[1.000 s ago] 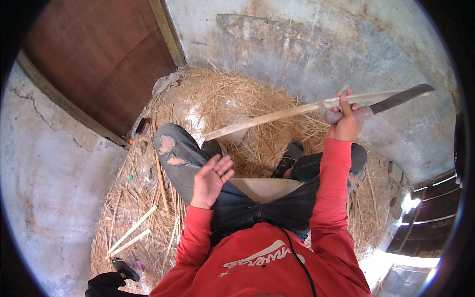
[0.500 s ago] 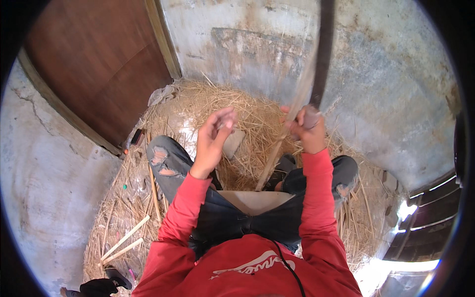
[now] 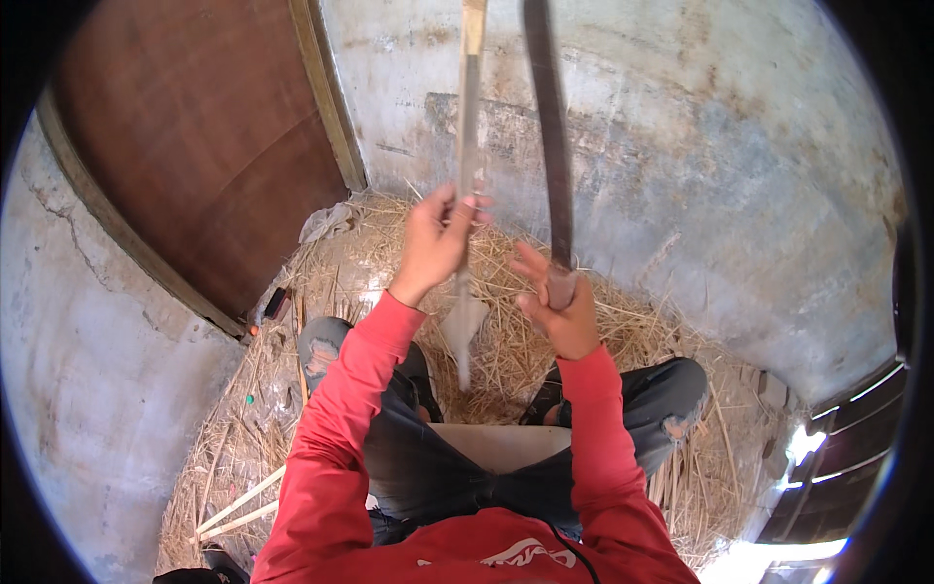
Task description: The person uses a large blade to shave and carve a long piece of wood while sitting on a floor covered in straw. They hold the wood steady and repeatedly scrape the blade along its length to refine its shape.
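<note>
My left hand (image 3: 440,234) is closed around a long, pale bamboo strip (image 3: 469,127), which stands upright in front of me. Its lower end, smeared by motion, hangs between my knees. In my right hand (image 3: 569,316) lies the short handle of a machete (image 3: 555,146), its long dark blade pointing up and away from me. Some fingers of that hand stretch out toward the strip without touching it, while the thumb and palm keep hold of the handle. The tips of both the blade and the strip run out of the picture's top edge.
Straw-like shavings (image 3: 623,326) cover the floor around my crossed legs. Below the strip, a flat grey block (image 3: 465,321) sits among them. A pale board (image 3: 501,443) spans my lap. Two cut strips (image 3: 238,506) lie at the left. A stained wall (image 3: 759,195) and brown door (image 3: 204,127) stand ahead.
The bamboo strip has passed from my right hand to my left and now stands upright. My left hand has closed; my right hand, with the machete, has moved left and nearer to me.
</note>
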Motion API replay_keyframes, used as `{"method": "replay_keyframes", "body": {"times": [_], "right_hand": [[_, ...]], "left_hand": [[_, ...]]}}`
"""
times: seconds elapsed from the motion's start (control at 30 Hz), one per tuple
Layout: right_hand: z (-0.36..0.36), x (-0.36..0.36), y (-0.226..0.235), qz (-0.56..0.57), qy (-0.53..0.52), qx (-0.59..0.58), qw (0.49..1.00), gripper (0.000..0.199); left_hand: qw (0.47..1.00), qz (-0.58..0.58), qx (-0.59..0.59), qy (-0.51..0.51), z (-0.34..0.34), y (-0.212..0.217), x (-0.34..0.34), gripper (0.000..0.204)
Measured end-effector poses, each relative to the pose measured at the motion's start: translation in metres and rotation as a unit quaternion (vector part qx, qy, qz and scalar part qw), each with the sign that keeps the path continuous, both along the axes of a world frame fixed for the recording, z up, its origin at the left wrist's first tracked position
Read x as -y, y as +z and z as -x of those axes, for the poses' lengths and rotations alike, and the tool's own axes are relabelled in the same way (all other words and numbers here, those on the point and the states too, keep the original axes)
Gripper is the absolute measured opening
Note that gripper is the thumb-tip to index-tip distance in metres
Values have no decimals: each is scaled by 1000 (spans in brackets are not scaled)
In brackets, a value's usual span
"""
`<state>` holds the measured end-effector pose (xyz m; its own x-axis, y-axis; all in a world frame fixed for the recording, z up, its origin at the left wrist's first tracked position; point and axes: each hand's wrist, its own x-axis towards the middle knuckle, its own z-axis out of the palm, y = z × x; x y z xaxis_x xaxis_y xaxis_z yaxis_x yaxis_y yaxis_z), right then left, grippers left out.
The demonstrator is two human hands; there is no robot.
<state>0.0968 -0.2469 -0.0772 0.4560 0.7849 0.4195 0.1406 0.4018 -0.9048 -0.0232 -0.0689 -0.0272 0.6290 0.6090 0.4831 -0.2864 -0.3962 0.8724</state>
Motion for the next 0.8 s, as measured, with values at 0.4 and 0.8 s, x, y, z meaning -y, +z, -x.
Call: {"method": "replay_keyframes", "body": {"times": [0.4, 0.8], "right_hand": [[5, 6, -106, 126, -32, -235, 963, 27], [39, -4, -164, 248, 19, -263, 932, 22]], "left_hand": [[981, -15, 62, 183, -16, -66, -89, 26], [969, 60, 130, 203, -16, -33, -89, 36]]}}
